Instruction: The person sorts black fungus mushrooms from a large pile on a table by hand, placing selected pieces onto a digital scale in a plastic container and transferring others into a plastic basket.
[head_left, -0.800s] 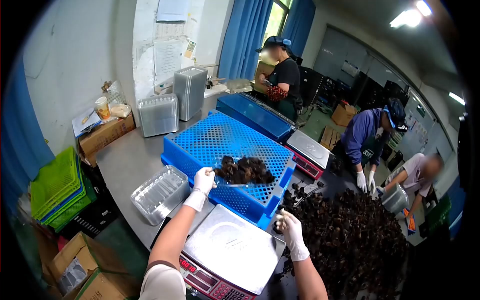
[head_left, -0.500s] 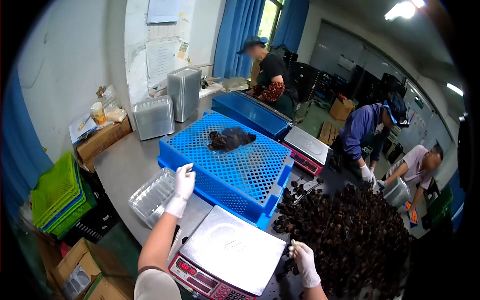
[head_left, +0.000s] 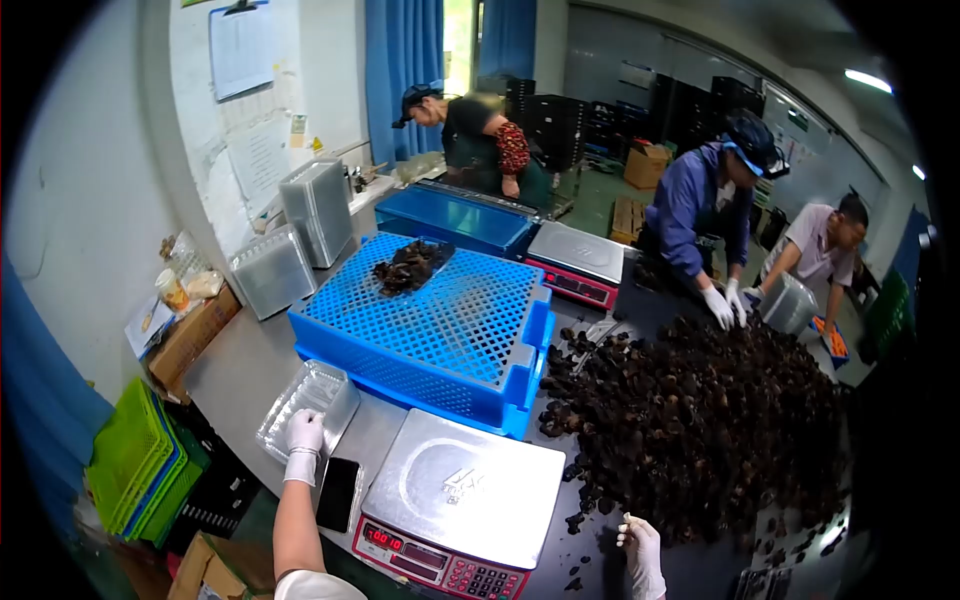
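My left hand (head_left: 304, 432), in a white glove, is at a clear plastic tray (head_left: 345, 392) on the steel table. Its fingers are curled against the tray, their tips partly hidden. My right hand (head_left: 642, 552), also gloved, is low at the right with fingers bent together; whatever they hold, if anything, is too small to make out. Between my hands stands a digital scale (head_left: 470, 485) with a bare metal plate and red digits. Beyond my right hand spreads a large heap of dark mushrooms (head_left: 690, 430), apparently wood ears, with stray pieces near the scale.
A phone (head_left: 340, 495) lies left of the scale. An upturned blue crate (head_left: 430, 320) carries a clump of dark mushrooms (head_left: 412, 266). Stacked clear trays (head_left: 318, 210) and a second scale (head_left: 577, 258) stand farther back. Three people work beyond, one with gloved hands (head_left: 728, 305) at the heap.
My left hand has come down from beside the blue crate to the clear tray. My right hand has drawn back from the scale's edge. The view has shifted, showing the phone more fully.
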